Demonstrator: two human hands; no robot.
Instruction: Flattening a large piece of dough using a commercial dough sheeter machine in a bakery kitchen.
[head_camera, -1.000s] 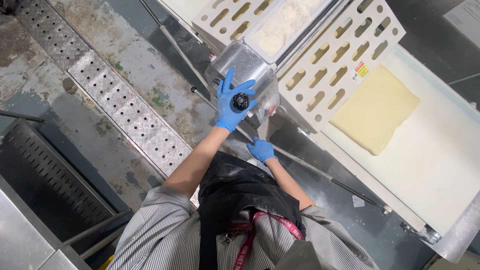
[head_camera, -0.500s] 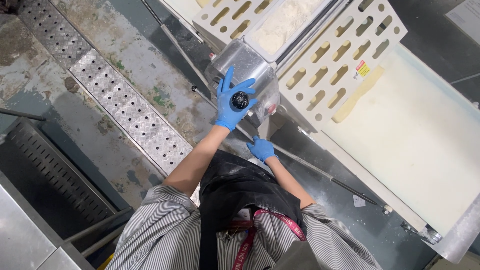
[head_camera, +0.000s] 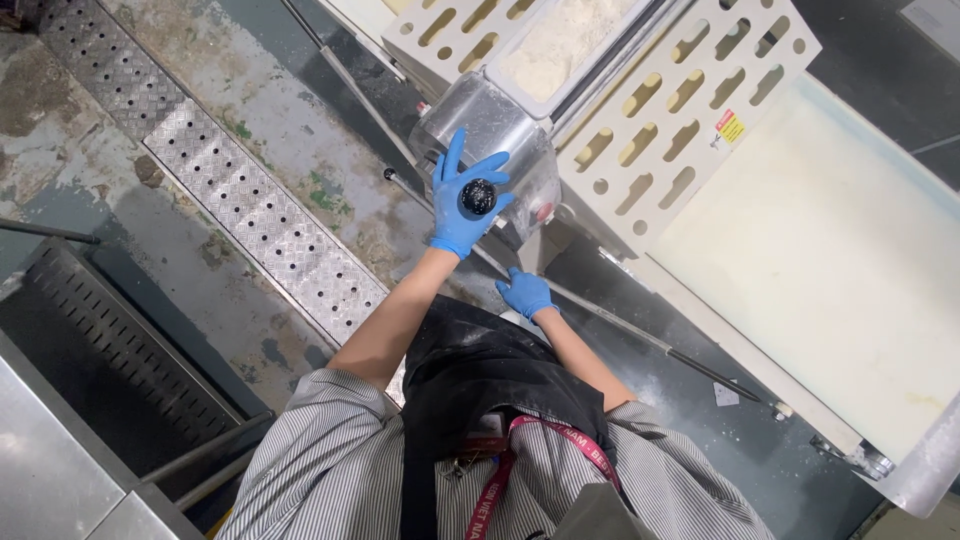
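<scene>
Head view | left hand (head_camera: 465, 200) fingers spread, palm on black knob (head_camera: 478, 196) | right hand (head_camera: 526, 293) apparently curled closed on rod (head_camera: 620, 322) | risk: glove slipping off knob, sleeve near dough machine (head_camera: 500, 140)

Our left hand (head_camera: 465, 205) reaches a black knob (head_camera: 478, 196) on the steel housing (head_camera: 500, 130), hemmed by the perforated guard (head_camera: 690, 110) to its right. Open conveyor belt (head_camera: 830, 270) spreads beyond. A thin rod (head_camera: 640, 335) crosses near our right hand (head_camera: 525, 293); floor grating (head_camera: 260, 220) lies leftward.
</scene>
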